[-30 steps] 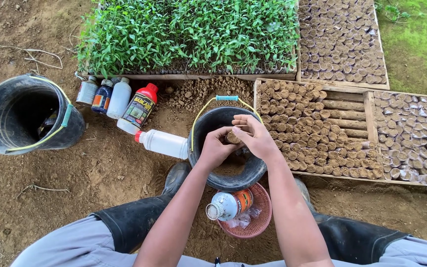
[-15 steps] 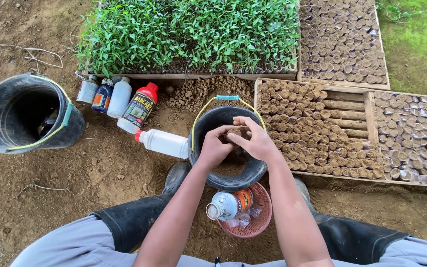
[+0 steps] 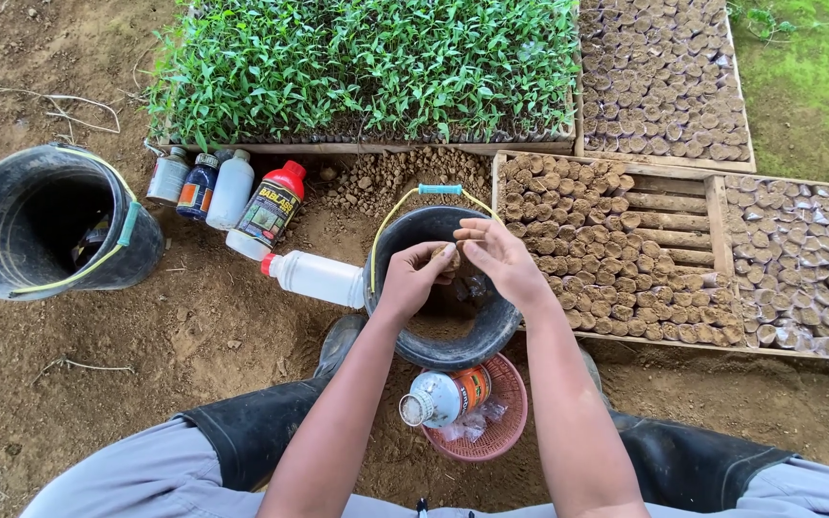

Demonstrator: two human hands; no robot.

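Step in hand: the person seems to be forming a small soil plug over the black bucket, which stands on the ground between the boots.
Left hand: the left hand is closed around a small lump of soil, held above the bucket mouth.
Right hand: the right hand is just beside it with fingers loosely spread, holding nothing that can be seen.
Next move: judging from the filled rows, the plug would need a free place in the wooden tray at the right, set down gently so it keeps its shape.
Bottles far left: a red-capped bottle with a dark label, a plain white bottle, a dark blue bottle.
Lying bottle: a white bottle, on its side, touching the bucket.
Near: a labelled bottle in a pink basket.
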